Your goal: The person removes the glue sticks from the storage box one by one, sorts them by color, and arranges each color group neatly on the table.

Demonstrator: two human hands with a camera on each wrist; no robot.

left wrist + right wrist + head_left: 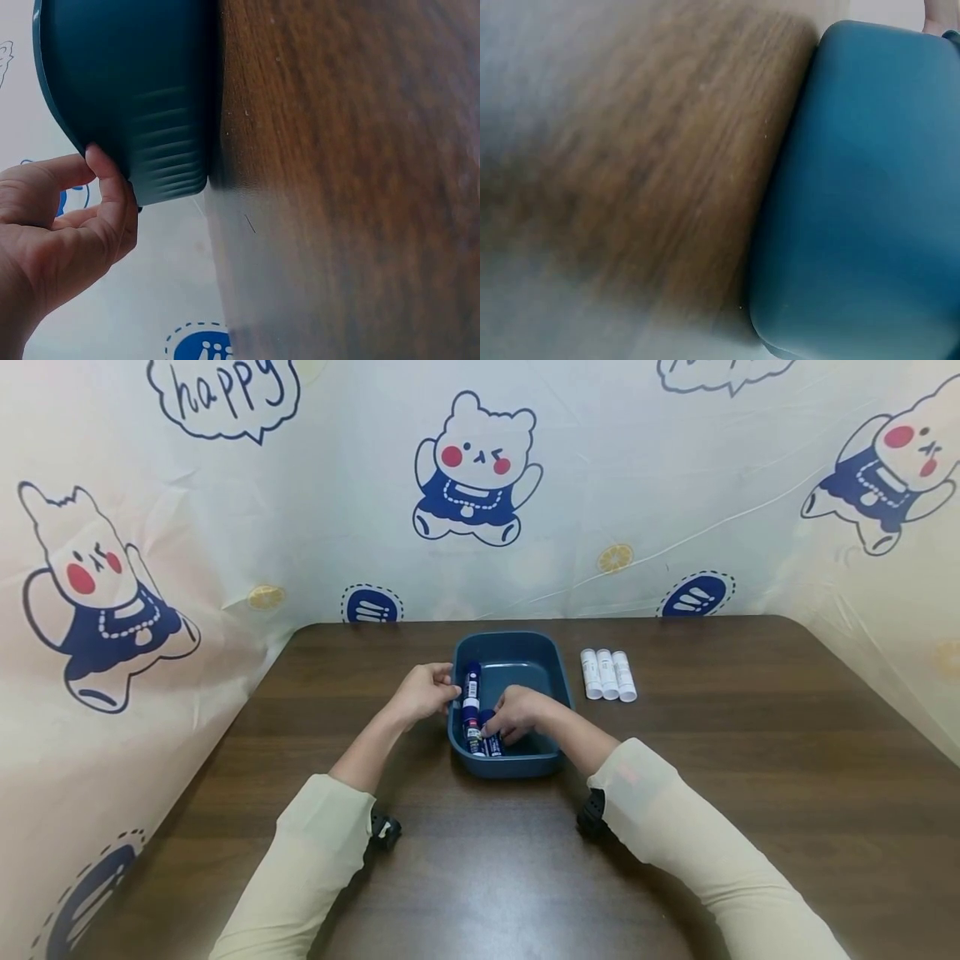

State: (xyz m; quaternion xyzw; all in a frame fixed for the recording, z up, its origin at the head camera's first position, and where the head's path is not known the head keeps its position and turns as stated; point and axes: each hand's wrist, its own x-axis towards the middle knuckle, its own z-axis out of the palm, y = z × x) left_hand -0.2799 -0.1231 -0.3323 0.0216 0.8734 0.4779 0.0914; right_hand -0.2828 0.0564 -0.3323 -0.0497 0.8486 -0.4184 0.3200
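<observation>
A dark teal plastic bin (504,767) stands on the table. My left hand (424,693) pinches its left rim between thumb and fingers; the left wrist view shows the left hand (82,210) at the rim's corner. My right hand (519,712) reaches down inside the bin, its thumb and fingers curled at a dark blue tube (492,745) near the front wall. Along the bin's left side lie two more dark blue tubes with white labels, a rear tube (471,687) and a front tube (473,735), end to end. The bin's wall (862,187) hides the right fingers in the right wrist view.
Right of the bin, three white tubes (608,675) lie side by side on the brown wooden table (720,710). A patterned cloth (322,510) with cartoon bears hangs behind the table and along both sides.
</observation>
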